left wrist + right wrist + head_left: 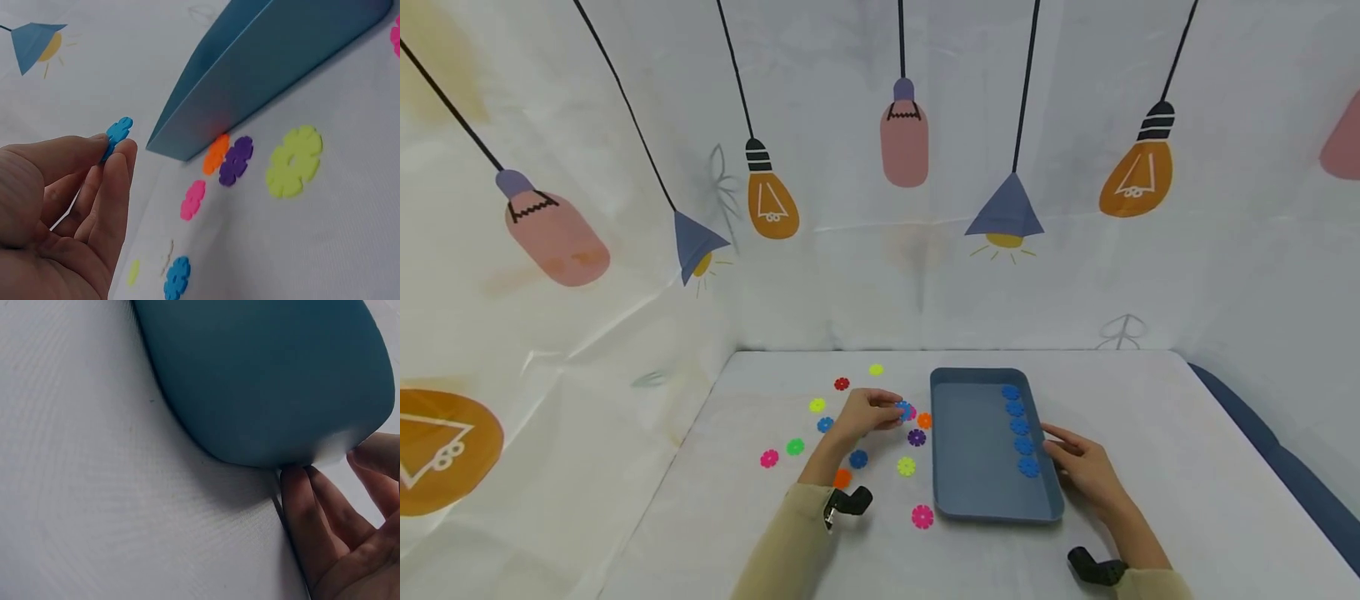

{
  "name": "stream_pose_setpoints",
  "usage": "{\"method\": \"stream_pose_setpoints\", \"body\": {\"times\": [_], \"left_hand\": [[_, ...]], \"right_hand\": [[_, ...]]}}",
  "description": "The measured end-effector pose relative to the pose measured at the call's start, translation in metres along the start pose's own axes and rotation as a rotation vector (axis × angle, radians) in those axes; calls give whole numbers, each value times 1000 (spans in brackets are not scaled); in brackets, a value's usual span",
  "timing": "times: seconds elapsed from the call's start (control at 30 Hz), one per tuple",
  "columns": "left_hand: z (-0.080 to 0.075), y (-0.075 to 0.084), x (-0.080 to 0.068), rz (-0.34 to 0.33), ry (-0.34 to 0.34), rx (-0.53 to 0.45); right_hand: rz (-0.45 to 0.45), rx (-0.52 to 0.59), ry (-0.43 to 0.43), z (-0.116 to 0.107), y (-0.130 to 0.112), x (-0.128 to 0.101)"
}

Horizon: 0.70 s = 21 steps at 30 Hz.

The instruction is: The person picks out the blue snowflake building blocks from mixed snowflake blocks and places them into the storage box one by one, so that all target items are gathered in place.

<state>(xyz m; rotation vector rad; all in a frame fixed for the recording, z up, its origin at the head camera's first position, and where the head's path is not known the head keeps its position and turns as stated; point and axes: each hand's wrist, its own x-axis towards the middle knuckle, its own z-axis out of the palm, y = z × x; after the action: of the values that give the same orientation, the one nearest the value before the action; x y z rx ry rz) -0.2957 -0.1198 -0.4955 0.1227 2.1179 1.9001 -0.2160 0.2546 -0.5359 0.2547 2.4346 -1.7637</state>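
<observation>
Between the thumb and fingertips of my left hand (867,412) is a blue flower-shaped plastic disc (117,136), pinched and raised above the table left of the tray. My right hand (1086,468) lies along the right side of the blue-grey tray (981,492), its fingertips touching the outer wall and rim, as the right wrist view also shows. Inside the tray, several blue discs (1019,427) form a column along the right wall. Close to my left hand on the table are a purple disc (917,437), an orange disc (924,421) and a pink disc (193,200).
More flower-shaped discs are scattered left of the tray, among them a red disc (842,384), a green disc (795,447) and a yellow-green disc (906,467). A pink disc (922,517) lies near the tray's front left corner. White lamp-printed cloth (850,283) rises behind the table.
</observation>
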Motion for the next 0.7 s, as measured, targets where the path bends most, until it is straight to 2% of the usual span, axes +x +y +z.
{"method": "stream_pose_setpoints", "body": {"times": [0.23,0.47,0.7], "left_hand": [[16,11,8,31,22,6],[30,23,13,60,-35,-33],[45,27,25,35,-52,-93]], "right_hand": [[-10,23,-7,-3,3,2],[0,24,5,-2,1,0],[-1,22,0,-2,1,1]]}}
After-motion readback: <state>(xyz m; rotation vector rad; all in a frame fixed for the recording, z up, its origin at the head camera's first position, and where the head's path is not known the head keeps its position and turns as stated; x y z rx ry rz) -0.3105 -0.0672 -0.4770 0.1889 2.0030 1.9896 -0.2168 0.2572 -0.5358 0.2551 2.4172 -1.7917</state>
